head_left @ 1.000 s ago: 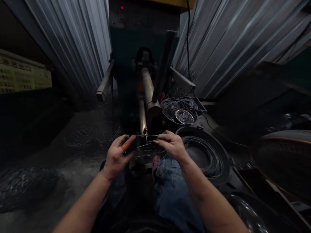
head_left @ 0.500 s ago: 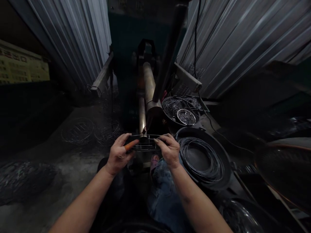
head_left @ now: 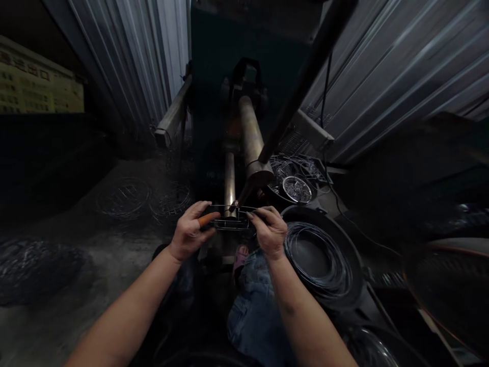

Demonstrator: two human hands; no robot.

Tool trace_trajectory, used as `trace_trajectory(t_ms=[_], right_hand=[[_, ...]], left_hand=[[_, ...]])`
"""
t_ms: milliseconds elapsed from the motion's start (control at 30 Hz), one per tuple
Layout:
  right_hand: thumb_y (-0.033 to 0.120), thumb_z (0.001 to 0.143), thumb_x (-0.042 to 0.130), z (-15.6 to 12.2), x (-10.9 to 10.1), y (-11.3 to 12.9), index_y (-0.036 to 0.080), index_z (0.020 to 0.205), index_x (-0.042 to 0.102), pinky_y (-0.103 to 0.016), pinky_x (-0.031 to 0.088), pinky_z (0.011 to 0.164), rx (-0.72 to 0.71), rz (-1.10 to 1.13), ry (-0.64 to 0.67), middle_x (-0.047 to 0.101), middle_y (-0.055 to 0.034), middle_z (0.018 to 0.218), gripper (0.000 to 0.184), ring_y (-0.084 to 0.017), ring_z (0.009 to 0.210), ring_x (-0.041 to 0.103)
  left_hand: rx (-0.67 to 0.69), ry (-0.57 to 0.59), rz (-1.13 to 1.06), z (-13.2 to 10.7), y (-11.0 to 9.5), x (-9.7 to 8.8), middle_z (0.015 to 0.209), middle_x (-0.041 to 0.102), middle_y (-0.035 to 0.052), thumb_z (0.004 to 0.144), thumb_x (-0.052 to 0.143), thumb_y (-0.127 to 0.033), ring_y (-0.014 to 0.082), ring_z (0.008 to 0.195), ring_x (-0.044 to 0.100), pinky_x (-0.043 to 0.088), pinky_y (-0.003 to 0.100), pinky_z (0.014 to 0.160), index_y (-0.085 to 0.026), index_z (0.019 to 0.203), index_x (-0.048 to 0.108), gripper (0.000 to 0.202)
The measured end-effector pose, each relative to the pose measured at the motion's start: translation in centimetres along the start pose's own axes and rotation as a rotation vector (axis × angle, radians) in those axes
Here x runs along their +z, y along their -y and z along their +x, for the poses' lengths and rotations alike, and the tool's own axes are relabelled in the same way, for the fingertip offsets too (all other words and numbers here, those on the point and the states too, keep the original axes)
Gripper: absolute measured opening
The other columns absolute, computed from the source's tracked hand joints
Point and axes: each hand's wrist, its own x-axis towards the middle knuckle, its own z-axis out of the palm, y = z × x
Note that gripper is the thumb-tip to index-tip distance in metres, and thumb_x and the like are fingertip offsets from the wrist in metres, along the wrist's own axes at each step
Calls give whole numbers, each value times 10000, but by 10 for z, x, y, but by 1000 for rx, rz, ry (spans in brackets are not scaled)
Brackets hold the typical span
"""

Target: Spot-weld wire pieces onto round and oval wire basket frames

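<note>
Between my two hands is a wire rack point(head_left: 229, 228) made of thin metal rods, seen nearly edge-on. My left hand point(head_left: 190, 232) grips its left side, with an orange cover on one finger. My right hand point(head_left: 270, 232) pinches the right side between thumb and fingers. The rack's far rim lies at the electrode tips of a welding machine, where a lower metal rod point(head_left: 229, 178) meets a dark upper tip point(head_left: 244, 192). Above them runs a thick brass-coloured cylinder point(head_left: 252, 135). Whether the rack touches both tips I cannot tell.
To the right, a black pan point(head_left: 359, 265) holds wire rings point(head_left: 324, 270); behind it a small round dish point(head_left: 298, 189) holds short metal pieces. Wire racks point(head_left: 123, 198) lie on the floor at left. A yellow crate point(head_left: 42, 86) stands far left. A dark bar point(head_left: 301, 86) slants overhead.
The view has shifted, so the machine appears farther right and the pan slightly lower. Both hands keep their hold on the wire rack at the electrode tips.
</note>
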Motion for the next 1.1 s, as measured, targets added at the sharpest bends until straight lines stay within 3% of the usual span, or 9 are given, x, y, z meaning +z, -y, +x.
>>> trace_trajectory(t_ms=[633,800,900,1000,1100], right_hand=[[305,714,701,10,8,-10,205,660,668,-300,447,614,79,61,-2,566,-6,667,119,-151,654,540],[293,717,708,8,7,-9,200,660,676,-295,461,637,66,110,1,567,-4,672,115,-149,663,549],[300,711,721,6,-8,-19,203,782,710,-325,485,781,84,110,-22,632,-40,851,121,-180,842,598],[310,655,767,9,-32,-44,207,855,732,-360,453,926,158,192,43,634,-82,1132,227,-222,1090,567],[348,586,800,15,-48,-73,193,741,745,-376,482,891,327,310,243,690,-90,1062,226,-234,1009,621]], left_hand=[[-110,21,-54,9,4,-1,1256,606,80,760,676,-303,258,1162,567,433,453,1042,-235,1070,719,320],[-77,15,-43,11,-1,-5,1254,597,87,777,663,-313,253,1172,558,428,423,1045,-216,1115,697,353],[-114,-114,75,-2,-16,-6,1273,570,80,774,671,-303,262,1222,509,393,439,1071,-233,1208,641,441],[-176,-259,165,-29,-34,8,1179,607,74,778,672,-283,239,1124,570,450,413,1014,-238,1201,633,427],[-166,-111,104,-49,-44,40,1102,651,74,805,611,-240,225,1046,615,501,393,952,-234,1200,623,395]])
